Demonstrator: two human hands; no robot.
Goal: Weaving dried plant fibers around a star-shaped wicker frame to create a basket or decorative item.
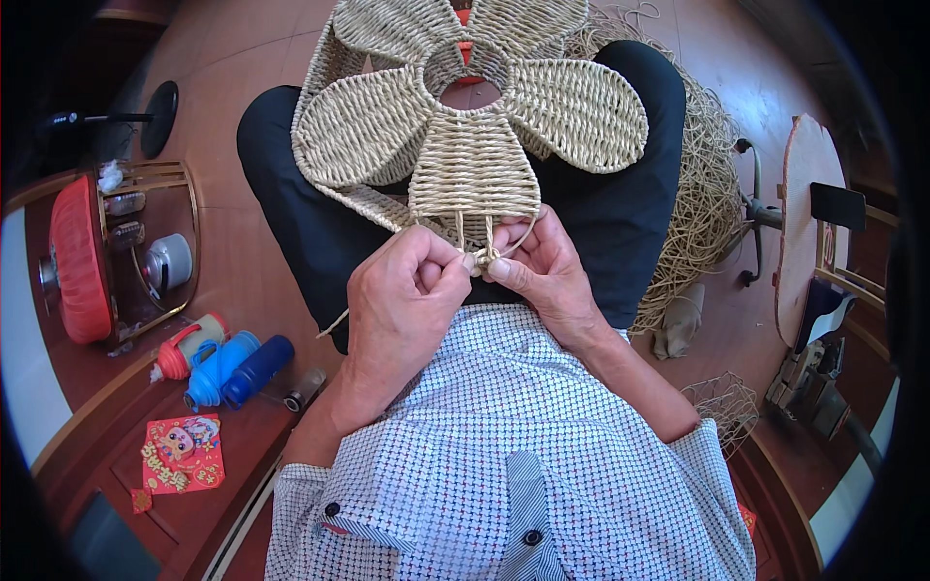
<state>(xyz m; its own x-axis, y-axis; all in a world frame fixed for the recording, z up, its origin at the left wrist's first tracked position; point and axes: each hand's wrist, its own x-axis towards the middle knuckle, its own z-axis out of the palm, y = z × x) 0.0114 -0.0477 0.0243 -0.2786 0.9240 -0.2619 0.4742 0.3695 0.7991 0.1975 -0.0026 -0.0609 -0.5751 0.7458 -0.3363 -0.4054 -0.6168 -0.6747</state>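
Flower [463,114] of woven cord lay over the lap [291,213], between its left and right edges at the knees. Leftmost, the left petal [363,126] looked fully woven, its rim closed. Below it a loose end [331,324] poked out beside the left hand [402,295], whose grip was closed, thumb to forefinger, on cord at a small knot [484,259]. Mid-lap, the lower petal [475,174] was filled down to its near edge, yet bare strands [460,230] ran from there to the knot; that seemed the unfinished part. To the knot's right, the right hand [547,276] pinched cord with no visible gap between thumb and fingers. The right petal [581,114] appeared complete. Farther right, a cord pile [697,184] covered some floor [722,310].
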